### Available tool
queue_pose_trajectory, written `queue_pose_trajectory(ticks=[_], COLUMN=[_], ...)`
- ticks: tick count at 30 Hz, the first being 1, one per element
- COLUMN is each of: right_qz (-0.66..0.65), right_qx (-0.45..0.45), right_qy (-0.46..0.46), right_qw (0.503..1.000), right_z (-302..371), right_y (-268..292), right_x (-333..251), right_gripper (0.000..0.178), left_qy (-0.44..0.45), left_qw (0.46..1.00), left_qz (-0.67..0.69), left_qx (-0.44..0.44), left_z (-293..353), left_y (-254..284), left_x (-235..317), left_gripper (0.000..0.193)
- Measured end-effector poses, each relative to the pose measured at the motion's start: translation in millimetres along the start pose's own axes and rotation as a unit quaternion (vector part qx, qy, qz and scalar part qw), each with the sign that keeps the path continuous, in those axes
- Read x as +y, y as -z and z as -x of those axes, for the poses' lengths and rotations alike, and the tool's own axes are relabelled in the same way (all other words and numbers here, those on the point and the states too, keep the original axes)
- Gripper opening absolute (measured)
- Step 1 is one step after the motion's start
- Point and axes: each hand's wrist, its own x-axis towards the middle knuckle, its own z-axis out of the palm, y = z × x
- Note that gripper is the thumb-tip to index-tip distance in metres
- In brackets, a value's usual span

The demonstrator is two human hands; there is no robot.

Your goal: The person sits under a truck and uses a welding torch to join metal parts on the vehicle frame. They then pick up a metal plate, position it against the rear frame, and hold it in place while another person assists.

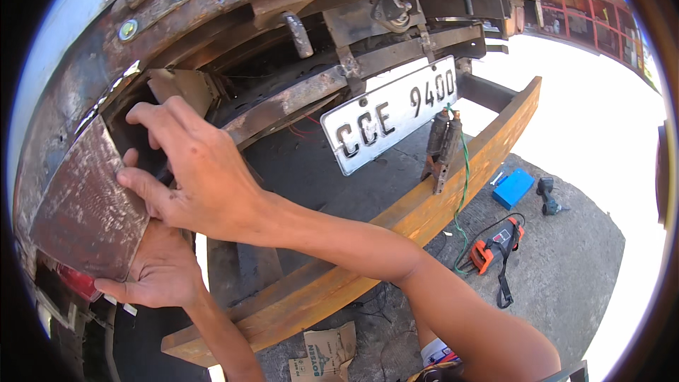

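Observation:
A rusty brown metal plate (88, 205) sits at the left end of a vehicle's worn rear. My left hand (159, 269) grips the plate's lower right edge from below, its thumb out along the bottom and its other fingers hidden behind the metal. Just above it, my right hand (205, 177) is at the plate's right edge. The right thumb presses on the front of that edge with a fingertip close by, while the upper fingers arch over the dark gap beside it. A red lamp (78, 281) shows under the plate.
A long rusty beam (396, 230) runs diagonally below my right forearm. Welding clamps (442, 145) hang on it beside a white number plate (392, 113). On the ground are an orange-and-black welding machine (497, 244), a blue box (513, 189), a cordless drill (549, 197) and torn cardboard (323, 355).

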Motion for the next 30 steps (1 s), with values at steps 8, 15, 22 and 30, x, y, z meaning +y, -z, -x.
queue_pose_trajectory(ticks=[8, 15, 22, 30], right_qz=[-0.214, -0.086, -0.050, -0.065], right_qx=[-0.007, 0.064, 0.099, 0.100], right_qy=[-0.130, -0.120, -0.094, -0.136], right_qw=[0.968, 0.987, 0.989, 0.984], right_z=[-3, -19, -25, -30], right_y=[8, 22, 4, 3], right_x=[-13, -2, 17, 17], right_gripper=[0.020, 0.023, 0.021, 0.021], left_qy=[0.100, -0.009, -0.062, -0.047], left_qw=[0.979, 0.955, 0.920, 0.947], left_qz=[0.058, -0.291, -0.369, -0.297], left_qx=[-0.171, 0.052, 0.116, 0.115], left_z=[1, -17, -24, -27], left_y=[15, 13, 12, 20], left_x=[2, 2, -10, -16], left_gripper=[0.080, 0.022, 0.037, 0.027])
